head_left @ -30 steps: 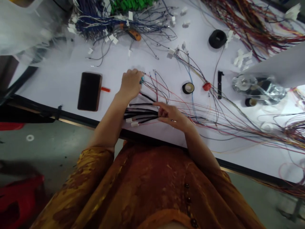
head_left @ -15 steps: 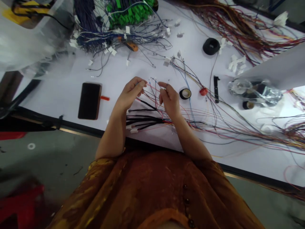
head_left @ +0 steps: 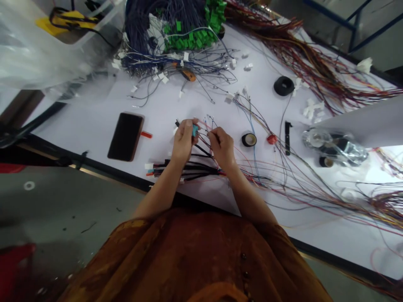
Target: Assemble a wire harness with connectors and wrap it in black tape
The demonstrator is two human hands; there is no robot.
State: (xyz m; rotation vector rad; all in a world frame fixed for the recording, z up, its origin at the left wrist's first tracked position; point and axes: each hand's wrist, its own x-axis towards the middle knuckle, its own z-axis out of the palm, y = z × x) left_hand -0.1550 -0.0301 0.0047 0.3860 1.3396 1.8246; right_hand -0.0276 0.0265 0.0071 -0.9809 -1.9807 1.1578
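Observation:
A small light-blue connector [head_left: 194,130] shows between the thumb and fingers of my left hand [head_left: 184,140], which is closed on it. Just to its right, my right hand [head_left: 223,147] pinches a thin wire [head_left: 206,133] near its end. More loose wire ends [head_left: 210,118] stick up between the two hands. Below them, black-sleeved branches of a wire harness [head_left: 201,167] lie across the table. White connectors [head_left: 149,166] sit at the branches' left ends, partly behind my left forearm.
A phone [head_left: 126,136] lies on the left. Tape rolls [head_left: 249,139] and a red tape lump [head_left: 271,139] are on the right. Behind are bundled wires with green connectors [head_left: 192,40], an orange-handled tool [head_left: 188,74] and a plastic bin [head_left: 107,16]. Red and brown wires [head_left: 302,50] cover the back right.
The light-blue connector has come into view in my left hand. My right hand's fingers have closed on a wire. The whole view has shifted somewhat.

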